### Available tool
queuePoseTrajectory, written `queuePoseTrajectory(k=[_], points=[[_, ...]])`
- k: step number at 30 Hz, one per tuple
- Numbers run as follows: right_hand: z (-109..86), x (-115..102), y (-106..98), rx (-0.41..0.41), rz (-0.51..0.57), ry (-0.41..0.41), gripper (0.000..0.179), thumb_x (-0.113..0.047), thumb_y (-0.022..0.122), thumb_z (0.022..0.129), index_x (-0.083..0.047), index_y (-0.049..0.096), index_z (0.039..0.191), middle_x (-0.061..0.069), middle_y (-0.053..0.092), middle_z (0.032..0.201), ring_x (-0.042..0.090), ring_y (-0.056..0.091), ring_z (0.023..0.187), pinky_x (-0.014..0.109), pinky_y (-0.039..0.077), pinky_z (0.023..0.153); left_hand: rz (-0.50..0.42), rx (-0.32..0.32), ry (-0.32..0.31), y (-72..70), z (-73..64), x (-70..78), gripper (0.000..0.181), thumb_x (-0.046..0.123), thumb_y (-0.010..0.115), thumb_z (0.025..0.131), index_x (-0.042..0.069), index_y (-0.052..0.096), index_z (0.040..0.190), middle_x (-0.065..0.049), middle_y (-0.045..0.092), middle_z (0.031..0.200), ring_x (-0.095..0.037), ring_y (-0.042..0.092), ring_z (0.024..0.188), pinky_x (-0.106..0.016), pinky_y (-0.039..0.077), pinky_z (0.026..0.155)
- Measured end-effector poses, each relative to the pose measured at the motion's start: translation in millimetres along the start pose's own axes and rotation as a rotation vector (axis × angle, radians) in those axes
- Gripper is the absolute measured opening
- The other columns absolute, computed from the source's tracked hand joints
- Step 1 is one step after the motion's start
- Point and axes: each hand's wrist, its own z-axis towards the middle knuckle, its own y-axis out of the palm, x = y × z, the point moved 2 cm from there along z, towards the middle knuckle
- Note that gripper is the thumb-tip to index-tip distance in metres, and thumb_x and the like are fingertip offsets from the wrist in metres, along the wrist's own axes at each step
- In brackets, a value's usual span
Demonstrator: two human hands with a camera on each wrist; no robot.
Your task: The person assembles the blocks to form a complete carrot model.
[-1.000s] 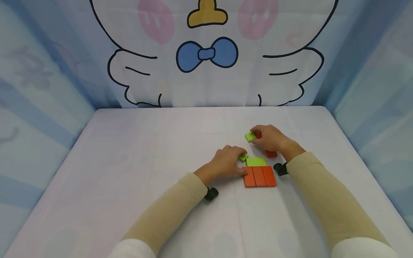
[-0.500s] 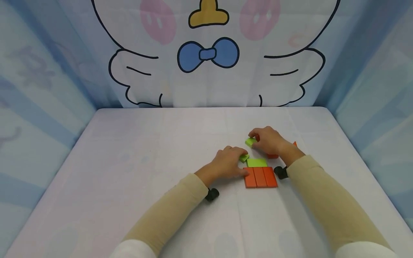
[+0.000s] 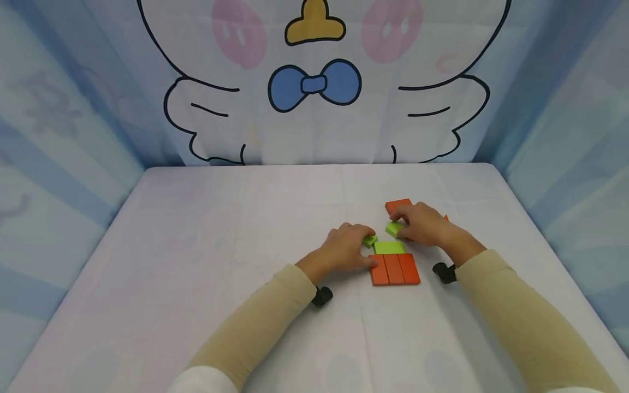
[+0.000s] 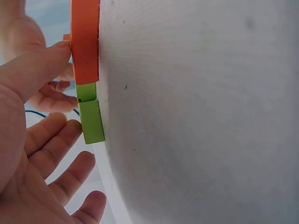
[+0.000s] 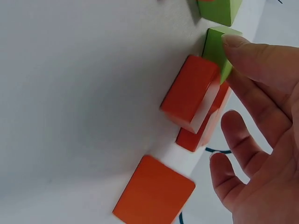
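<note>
Three orange blocks lie side by side in a row (image 3: 395,269), with a green block (image 3: 389,248) along their far side. My left hand (image 3: 344,248) rests at the row's left side, its thumb touching the orange edge. Its index and middle fingertips touch a small green block (image 4: 92,122) at the row's corner; the other fingers are spread. My right hand (image 3: 425,225) pinches another green block (image 5: 214,49) between thumb and index finger, just beyond the row. Its remaining fingers are loosely bent.
An orange block (image 3: 398,204) lies behind the right hand. In the right wrist view, an orange block (image 5: 189,86) sits close by the pinched one, and a squarish orange block (image 5: 154,191) lies farther off. An orange tip (image 3: 446,217) shows past the right wrist.
My right hand has moved right and toward me with the green block, nearer the row. An orange block behind it now shows more fully. The left hand has stayed in place.
</note>
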Motion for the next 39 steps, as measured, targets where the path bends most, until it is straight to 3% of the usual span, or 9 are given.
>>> queuePoseTrajectory(k=[6, 16, 30, 39], points=[[-10.5, 8, 3, -0.002, -0.003, 0.019, 0.036, -0.011, 0.069, 0.091, -0.001, 0.064, 0.125, 0.018, 0.064, 0.110, 0.035, 0.055, 0.103, 0.052, 0.047, 0.090, -0.023, 0.000, -0.010, 0.8, -1.2, -0.4, 0.064, 0.045, 0.073, 0.090, 0.017, 0.053, 0.144, 0.003, 0.054, 0.141, -0.020, 0.046, 0.126, -0.040, 0.039, 0.101], [-24.7, 14, 7, 0.009, 0.025, 0.050, 0.035, -0.013, 0.069, 0.093, -0.004, 0.065, 0.127, 0.023, 0.061, 0.125, 0.039, 0.053, 0.111, 0.057, 0.045, 0.094, -0.026, 0.004, -0.001, 1.1, -1.7, -0.5, 0.064, 0.044, 0.073, 0.090, 0.016, 0.053, 0.144, 0.002, 0.055, 0.141, -0.021, 0.046, 0.126, -0.041, 0.039, 0.100], [-29.6, 16, 9, 0.045, 0.042, 0.033, 0.034, -0.015, 0.072, 0.091, -0.003, 0.067, 0.123, 0.016, 0.062, 0.111, 0.035, 0.054, 0.105, 0.052, 0.048, 0.089, -0.023, 0.008, 0.006, 0.3, -0.8, 1.2, 0.064, 0.044, 0.073, 0.090, 0.016, 0.053, 0.143, 0.002, 0.054, 0.142, -0.021, 0.046, 0.127, -0.041, 0.039, 0.100], [-32.2, 14, 8, 0.038, 0.064, 0.039, 0.038, -0.016, 0.073, 0.091, -0.003, 0.065, 0.126, 0.017, 0.062, 0.114, 0.036, 0.055, 0.105, 0.052, 0.048, 0.090, -0.018, 0.007, 0.005, 2.4, 1.1, 0.5, 0.063, 0.045, 0.073, 0.091, 0.017, 0.052, 0.144, 0.002, 0.054, 0.142, -0.021, 0.046, 0.127, -0.041, 0.039, 0.100]])
